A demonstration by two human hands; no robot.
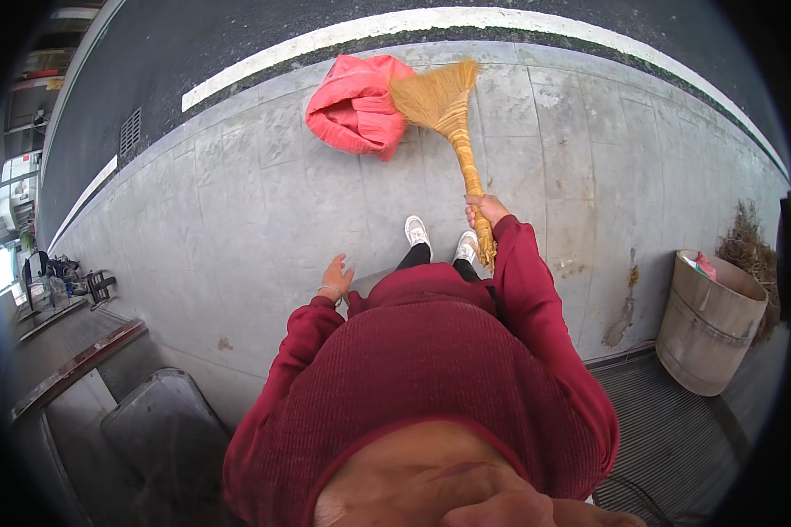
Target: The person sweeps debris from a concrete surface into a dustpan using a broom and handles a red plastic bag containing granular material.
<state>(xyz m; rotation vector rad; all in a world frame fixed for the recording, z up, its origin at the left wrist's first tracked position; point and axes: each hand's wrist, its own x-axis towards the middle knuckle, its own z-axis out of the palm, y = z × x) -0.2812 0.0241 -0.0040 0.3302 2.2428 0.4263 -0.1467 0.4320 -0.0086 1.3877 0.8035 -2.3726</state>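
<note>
My right hand is wrapped round the handle of a straw broom, low down near its butt end. The broom's fan of yellow bristles points away from me and overlaps the right edge of a pink plastic bag. That bag lies on the pavement with its mouth gaping toward me; its inside is in shadow. My left hand hangs beside my left hip with the fingers apart, and nothing shows in it. A thin bracelet circles that wrist.
Grey paving runs out to a road with a white line. At right stands a tall round bin with dry brush behind it. Ribbed matting lies near it. A dark chair stands at lower left, and a drain grate is set in the road.
</note>
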